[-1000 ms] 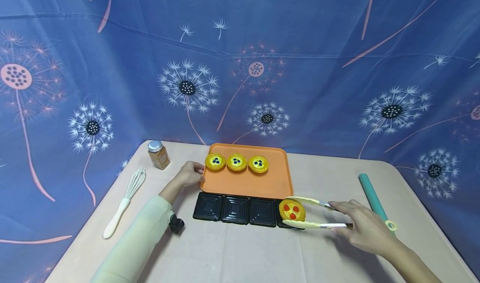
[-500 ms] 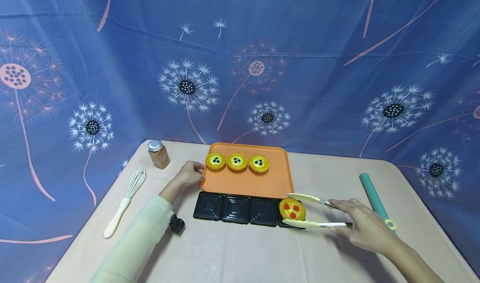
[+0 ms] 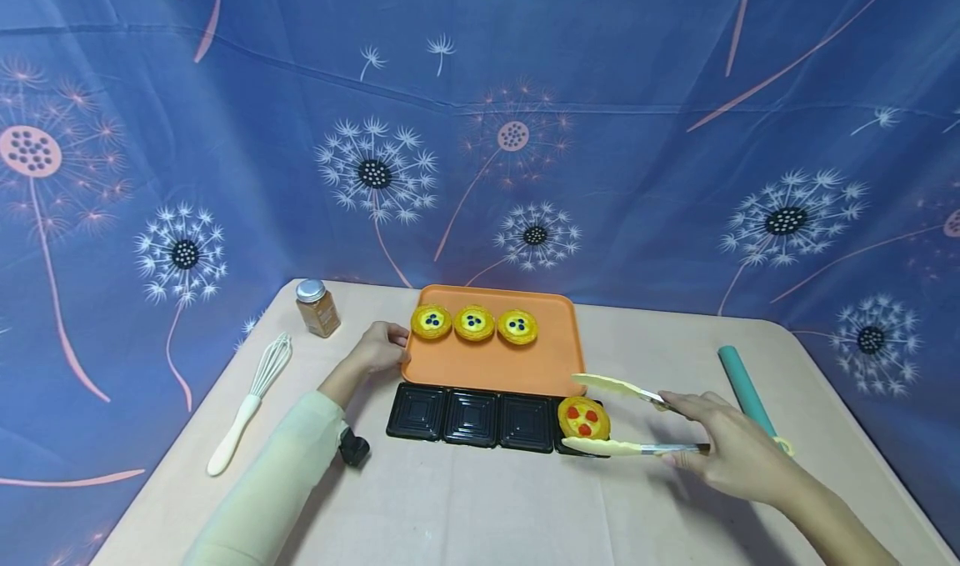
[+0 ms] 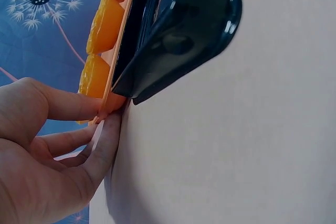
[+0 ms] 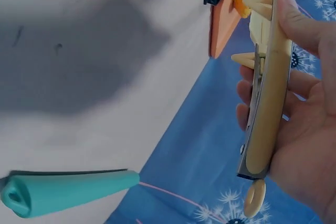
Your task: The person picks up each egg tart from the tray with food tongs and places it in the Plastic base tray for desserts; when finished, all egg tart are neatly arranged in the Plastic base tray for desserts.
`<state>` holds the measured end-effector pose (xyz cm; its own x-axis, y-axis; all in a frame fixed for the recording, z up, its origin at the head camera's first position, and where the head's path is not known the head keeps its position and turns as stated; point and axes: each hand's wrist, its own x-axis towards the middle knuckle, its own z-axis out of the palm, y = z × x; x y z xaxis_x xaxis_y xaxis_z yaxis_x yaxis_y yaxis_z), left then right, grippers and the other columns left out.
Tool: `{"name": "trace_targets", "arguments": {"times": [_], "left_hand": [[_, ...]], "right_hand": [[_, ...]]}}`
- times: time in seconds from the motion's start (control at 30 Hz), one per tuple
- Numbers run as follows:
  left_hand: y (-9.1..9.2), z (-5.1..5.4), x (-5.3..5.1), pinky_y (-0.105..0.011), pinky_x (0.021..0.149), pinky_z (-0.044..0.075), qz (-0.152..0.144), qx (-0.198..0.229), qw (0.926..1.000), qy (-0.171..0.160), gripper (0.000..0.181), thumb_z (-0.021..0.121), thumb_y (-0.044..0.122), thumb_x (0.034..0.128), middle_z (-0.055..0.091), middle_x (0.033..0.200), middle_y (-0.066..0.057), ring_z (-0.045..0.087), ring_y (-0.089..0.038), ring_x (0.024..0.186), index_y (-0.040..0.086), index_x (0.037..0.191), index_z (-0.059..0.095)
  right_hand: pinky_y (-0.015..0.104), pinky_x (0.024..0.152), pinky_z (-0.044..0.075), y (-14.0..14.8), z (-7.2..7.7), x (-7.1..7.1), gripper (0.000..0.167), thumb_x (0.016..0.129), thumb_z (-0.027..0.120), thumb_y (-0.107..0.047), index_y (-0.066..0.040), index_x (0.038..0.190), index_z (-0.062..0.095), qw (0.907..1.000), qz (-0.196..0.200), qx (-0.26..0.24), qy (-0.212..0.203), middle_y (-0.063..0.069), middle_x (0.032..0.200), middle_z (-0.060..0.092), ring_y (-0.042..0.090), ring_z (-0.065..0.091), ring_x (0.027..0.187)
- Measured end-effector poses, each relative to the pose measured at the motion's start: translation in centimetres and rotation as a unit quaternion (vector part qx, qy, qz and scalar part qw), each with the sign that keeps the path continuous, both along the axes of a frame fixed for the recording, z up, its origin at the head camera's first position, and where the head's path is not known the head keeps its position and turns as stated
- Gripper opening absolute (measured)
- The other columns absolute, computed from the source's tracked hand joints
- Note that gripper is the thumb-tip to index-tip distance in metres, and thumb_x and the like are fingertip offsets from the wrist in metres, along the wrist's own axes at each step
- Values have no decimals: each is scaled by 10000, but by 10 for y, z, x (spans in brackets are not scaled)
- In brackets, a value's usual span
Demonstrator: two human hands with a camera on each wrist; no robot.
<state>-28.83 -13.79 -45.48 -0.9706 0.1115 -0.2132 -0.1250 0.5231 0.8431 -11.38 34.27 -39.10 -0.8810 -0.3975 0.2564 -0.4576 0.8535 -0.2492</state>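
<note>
Watching the head view, I see the tongs (image 3: 609,448) spread wider than half a second ago, their far arm lifted off the red-topped tart (image 3: 583,418), which lies in the rightmost compartment of the black tray (image 3: 471,420), just below the orange tray (image 3: 495,368); I'd judge it let go, though near-arm contact I cannot tell. From the left wrist, my left hand (image 4: 47,179) pinches the orange tray's edge; from the right wrist, my right hand (image 5: 307,129) grips the tongs.

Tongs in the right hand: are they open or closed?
Open. In the head view, the tongs stand spread, their upper tip clear of the red-topped tart.
</note>
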Motion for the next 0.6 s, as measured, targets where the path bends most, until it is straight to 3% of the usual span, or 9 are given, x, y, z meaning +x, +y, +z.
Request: {"name": "trace_targets", "arguments": {"times": [0.23, 0.6], "left_hand": [[-1, -1, -1, -276, 676, 500, 40, 29, 10000, -13, 457, 650, -84, 750, 605, 1018, -178, 567, -250, 871, -126, 1201, 591], [-1, -3, -2, -272, 681, 498, 19, 79, 10000, -10, 450, 653, -74, 746, 605, 1006, -165, 567, -246, 868, -117, 1190, 598]], "right_hand": [[489, 769, 518, -4, 15, -4, 821, 762, 843, -408, 45, 1372, 532, 9997, 221, -50, -19, 39, 1243, 639, 255, 598, 1042], [613, 817, 473, -14, 38, -31, 875, 794, 815, -432, 81, 1413, 470, 9991, 286, -132, -300, 196, 1295, 592, 379, 567, 1099]]}}
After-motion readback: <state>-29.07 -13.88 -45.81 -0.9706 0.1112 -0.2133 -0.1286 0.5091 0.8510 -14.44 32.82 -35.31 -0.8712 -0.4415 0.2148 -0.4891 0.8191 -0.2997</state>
